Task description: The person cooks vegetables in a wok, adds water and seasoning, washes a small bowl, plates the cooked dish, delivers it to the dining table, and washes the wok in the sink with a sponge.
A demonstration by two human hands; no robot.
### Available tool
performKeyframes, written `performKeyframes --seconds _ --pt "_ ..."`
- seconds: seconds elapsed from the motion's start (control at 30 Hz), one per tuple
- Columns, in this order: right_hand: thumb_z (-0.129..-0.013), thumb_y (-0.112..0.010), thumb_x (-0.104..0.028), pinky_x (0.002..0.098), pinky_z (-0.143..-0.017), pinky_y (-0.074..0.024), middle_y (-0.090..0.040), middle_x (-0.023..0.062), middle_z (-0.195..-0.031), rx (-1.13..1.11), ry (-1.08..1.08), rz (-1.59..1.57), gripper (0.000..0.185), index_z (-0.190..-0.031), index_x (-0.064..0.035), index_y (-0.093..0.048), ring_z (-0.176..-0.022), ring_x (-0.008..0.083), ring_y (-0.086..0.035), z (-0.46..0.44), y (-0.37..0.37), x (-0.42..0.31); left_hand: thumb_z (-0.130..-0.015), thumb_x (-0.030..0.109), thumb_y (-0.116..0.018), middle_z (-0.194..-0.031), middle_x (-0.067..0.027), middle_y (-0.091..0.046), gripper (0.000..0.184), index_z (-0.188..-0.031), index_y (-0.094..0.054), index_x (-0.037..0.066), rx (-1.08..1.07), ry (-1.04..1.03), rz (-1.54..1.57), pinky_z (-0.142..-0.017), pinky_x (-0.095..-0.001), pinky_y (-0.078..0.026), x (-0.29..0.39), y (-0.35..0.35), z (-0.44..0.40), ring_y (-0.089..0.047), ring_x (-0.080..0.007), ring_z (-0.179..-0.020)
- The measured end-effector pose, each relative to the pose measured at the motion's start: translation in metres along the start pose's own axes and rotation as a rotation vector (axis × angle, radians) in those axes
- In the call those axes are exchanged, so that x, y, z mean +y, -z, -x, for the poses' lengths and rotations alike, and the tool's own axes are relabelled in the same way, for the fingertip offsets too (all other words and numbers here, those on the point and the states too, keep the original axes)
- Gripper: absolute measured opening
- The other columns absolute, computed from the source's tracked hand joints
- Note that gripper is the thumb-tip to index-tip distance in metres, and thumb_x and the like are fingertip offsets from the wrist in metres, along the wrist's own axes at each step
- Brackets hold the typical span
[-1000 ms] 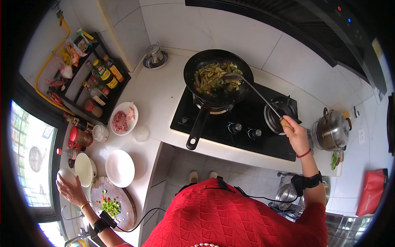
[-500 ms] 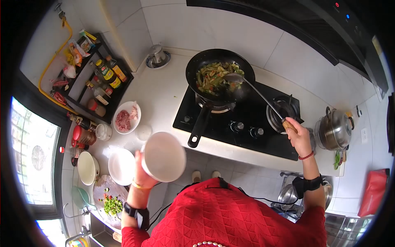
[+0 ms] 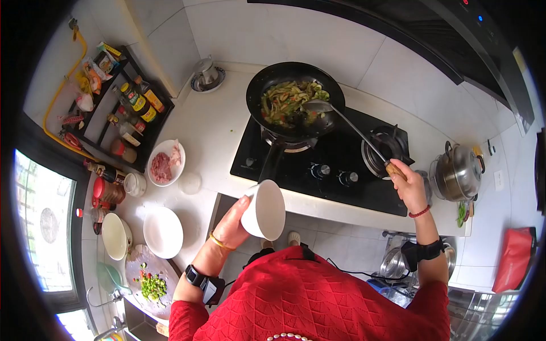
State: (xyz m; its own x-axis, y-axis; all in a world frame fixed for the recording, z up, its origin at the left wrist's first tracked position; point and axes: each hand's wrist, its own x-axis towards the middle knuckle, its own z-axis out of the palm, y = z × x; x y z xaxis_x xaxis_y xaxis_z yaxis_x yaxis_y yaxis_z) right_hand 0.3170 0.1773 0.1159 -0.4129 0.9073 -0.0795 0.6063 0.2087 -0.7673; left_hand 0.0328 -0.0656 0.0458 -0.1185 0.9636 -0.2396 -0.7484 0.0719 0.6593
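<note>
My left hand [image 3: 232, 225] is closed on the side of a white bowl [image 3: 267, 211], which is tilted with its mouth facing right, in front of the counter edge. The wok's handle end is partly hidden behind the bowl. My right hand [image 3: 408, 186] grips the wooden handle of a metal cooking ladle [image 3: 364, 135], and its head rests among the food in the wok. The black wok [image 3: 257, 94] sits on the left burner. It holds cooked green vegetable pieces [image 3: 287, 96] with small red bits.
A bowl of raw meat [image 3: 164, 165], a white bowl [image 3: 164, 232] and a cutting board [image 3: 138, 261] with chopped peppers [image 3: 152, 286] stand on the left. A bottle rack [image 3: 105, 133] is behind them. A steel pot [image 3: 459, 173] is right of the gas stove [image 3: 335, 190].
My left hand has carried the white bowl to the right and tilted it further. My right hand keeps its grip on the ladle. The whole view has shifted slightly.
</note>
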Motion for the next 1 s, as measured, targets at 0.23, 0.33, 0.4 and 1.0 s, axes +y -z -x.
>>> performKeyframes --seconds 0.23,0.33,0.4,1.0 --pt "-0.079 -0.055 -0.01 0.0209 -0.049 -0.039 -0.054 -0.0001 -0.065 0.004 0.011 -0.017 0.033 -0.111 -0.007 -0.056 -0.053 0.0056 -0.046 -0.002 -0.006 0.004 -0.084 0.047 -0.046 -0.116 -0.0102 -0.05 0.061 -0.125 -0.037 0.002 -0.022 0.005 0.028 -0.09 -0.0329 -0.04 0.002 0.003 0.001 -0.05 -0.0195 -0.105" --pt "-0.079 -0.055 -0.011 0.0191 -0.043 -0.0347 -0.05 -0.0018 -0.062 -0.022 -0.071 -0.097 0.033 -0.112 -0.0083 -0.056 -0.048 0.0036 -0.042 -0.001 -0.004 0.004 -0.086 0.046 -0.044 -0.116 -0.0112 -0.05 0.059 -0.125 -0.038 0.003 -0.002 0.018 0.18 -0.091 -0.0354 -0.04 0.002 0.013 0.001 -0.049 -0.0219 -0.106" --pt "-0.08 -0.054 -0.011 0.0181 -0.04 -0.0319 -0.048 -0.0025 -0.06 -0.026 -0.099 -0.121 0.033 -0.113 -0.009 -0.056 -0.045 0.0025 -0.039 0.0 -0.003 0.005 -0.087 0.048 -0.038 -0.119 -0.0124 -0.049 0.057 -0.125 -0.038 0.004 0.005 0.022 0.214 -0.092 -0.0392 -0.039 -0.002 0.021 0.0 -0.048 -0.0255 -0.109" --pt "-0.081 -0.052 -0.01 0.0177 -0.037 -0.0301 -0.048 -0.0008 -0.061 -0.053 -0.134 -0.21 0.035 -0.115 -0.0047 -0.053 -0.042 0.0029 -0.037 0.01 -0.006 -0.001 -0.078 0.063 -0.04 -0.124 -0.0133 -0.044 0.075 -0.128 -0.035 0.007 0.07 -0.046 0.24 -0.092 -0.0438 -0.039 -0.029 0.059 0.003 -0.045 -0.0289 -0.112"
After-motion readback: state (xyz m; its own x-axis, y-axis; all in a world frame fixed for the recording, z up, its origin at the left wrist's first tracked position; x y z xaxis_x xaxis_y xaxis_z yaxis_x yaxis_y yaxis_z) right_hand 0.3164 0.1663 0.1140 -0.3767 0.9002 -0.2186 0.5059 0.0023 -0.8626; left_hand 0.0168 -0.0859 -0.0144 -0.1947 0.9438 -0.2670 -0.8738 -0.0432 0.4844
